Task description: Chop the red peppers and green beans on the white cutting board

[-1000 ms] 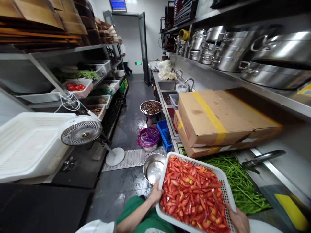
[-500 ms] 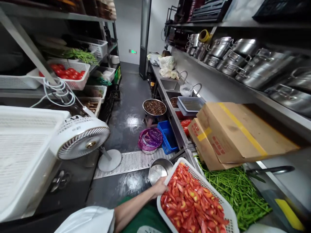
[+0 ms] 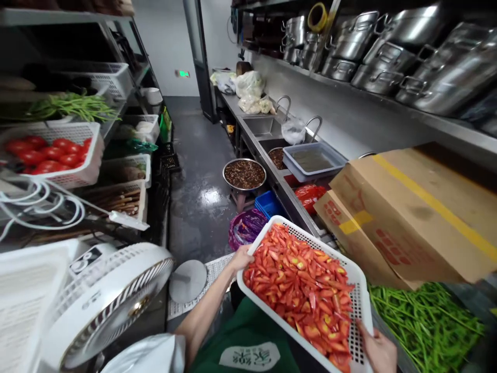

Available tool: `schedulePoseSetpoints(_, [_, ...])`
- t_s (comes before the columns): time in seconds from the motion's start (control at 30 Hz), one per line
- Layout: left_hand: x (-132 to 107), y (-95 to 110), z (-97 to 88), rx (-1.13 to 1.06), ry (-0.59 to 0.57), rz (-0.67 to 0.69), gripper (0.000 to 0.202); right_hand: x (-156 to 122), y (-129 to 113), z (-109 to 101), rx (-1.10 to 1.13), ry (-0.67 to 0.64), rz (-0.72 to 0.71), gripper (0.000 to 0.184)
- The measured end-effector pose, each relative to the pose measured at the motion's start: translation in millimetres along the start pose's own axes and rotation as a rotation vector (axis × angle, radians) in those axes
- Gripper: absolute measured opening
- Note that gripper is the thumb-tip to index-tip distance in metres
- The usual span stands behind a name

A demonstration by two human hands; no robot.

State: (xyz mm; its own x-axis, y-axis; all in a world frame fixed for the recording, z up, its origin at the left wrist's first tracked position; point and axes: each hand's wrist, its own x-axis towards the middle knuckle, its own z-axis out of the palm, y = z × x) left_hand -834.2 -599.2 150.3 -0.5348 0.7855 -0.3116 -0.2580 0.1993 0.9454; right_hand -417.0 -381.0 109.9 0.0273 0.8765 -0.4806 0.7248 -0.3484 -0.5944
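A long steel shelf of stockpots [image 3: 388,46] runs along the right wall above the counter, where two taped cardboard boxes [image 3: 419,217] lie stacked and tilted. At lower left a white fan [image 3: 104,305] fills the corner, its round base on the floor beside it. In front of the person's green apron [image 3: 248,336] a white perforated basket [image 3: 357,305] is held in the air, tipped down toward the left, just left of the counter edge and below the boxes; it is heaped with tomato slices [image 3: 298,285]. A pile of green beans [image 3: 427,321] lies on the counter beside it. Farther off, a basket of whole tomatoes [image 3: 50,155] sits on the left rack, a grey tub [image 3: 314,160] rests by the sink, and a metal bowl [image 3: 244,173] of dark contents stands in the aisle. The left hand [image 3: 241,257] is closed round the basket's far left rim, and the right hand [image 3: 378,352] is clamped on its near right corner.
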Motion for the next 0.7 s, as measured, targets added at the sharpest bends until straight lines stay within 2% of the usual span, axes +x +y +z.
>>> schedulePoseSetpoints(0.1, [44, 32, -49.3, -0.02, 0.079, -0.007, 0.051, 24, -73, 49, 0.067, -0.083, -0.012, 0.041])
schedulePoseSetpoints(0.23, [101, 83, -108.5, -0.153, 0.13, -0.025, 0.055, 49, -180, 111, 0.082, -0.137, -0.122, 0.043])
schedulePoseSetpoints(0.37, [151, 135, -163.1, -0.165, 0.188, -0.021, 0.055, 63, -280, 159, 0.168, -0.169, -0.214, 0.044])
schedulePoseSetpoints(0.5, [208, 182, -219.6, -0.087, 0.266, -0.036, 0.05, 76, -366, 203, 0.211, -0.184, -0.23, 0.044])
schedulePoseSetpoints(0.6, [269, 212, -268.9, -0.064, 0.233, -0.029, 0.045, 91, -420, 245, 0.26, -0.176, -0.233, 0.045])
schedulePoseSetpoints(0.7, [357, 241, -327.9, -0.016, 0.176, 0.021, 0.038, 112, -475, 299, 0.273, -0.122, -0.196, 0.046])
